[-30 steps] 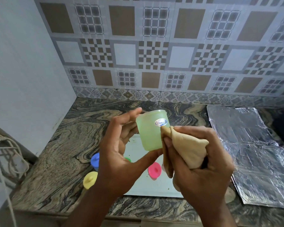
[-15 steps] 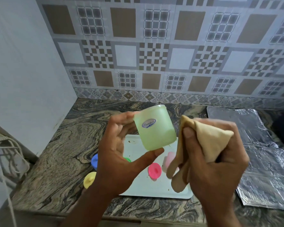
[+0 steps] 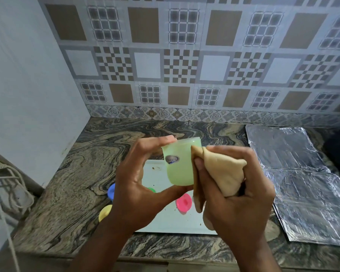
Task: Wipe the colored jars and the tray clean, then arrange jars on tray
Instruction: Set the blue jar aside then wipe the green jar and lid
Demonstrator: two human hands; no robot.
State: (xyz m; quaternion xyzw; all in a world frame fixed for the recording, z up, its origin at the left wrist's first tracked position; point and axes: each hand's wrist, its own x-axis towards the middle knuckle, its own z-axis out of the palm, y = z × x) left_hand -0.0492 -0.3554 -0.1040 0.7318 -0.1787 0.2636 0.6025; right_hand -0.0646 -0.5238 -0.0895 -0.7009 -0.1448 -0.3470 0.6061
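Observation:
My left hand [image 3: 137, 185] holds a pale green jar [image 3: 180, 165] above the counter, thumb under its base and fingers over its top, its oval sticker facing me. My right hand [image 3: 230, 195] grips a bunched tan cloth [image 3: 223, 173] pressed against the jar's right side. Below them lies a white tray [image 3: 171, 222] with crumbs on it. A pink lid [image 3: 183, 203] sits on the tray, and a bit of green lid [image 3: 151, 190] peeks from behind my left hand. A blue lid [image 3: 112, 191] and a yellow lid [image 3: 105, 212] lie at the tray's left edge.
The marble-patterned counter [image 3: 82, 173] runs to a tiled back wall and a plain wall on the left. Crinkled foil sheets [image 3: 302, 183] cover the counter to the right. White cables [image 3: 6, 185] hang at the far left, beyond the counter's front edge [image 3: 67, 256].
My right hand brought the cloth back left onto the jar's side after pulling away. My left hand turned the jar upright again, sticker facing me.

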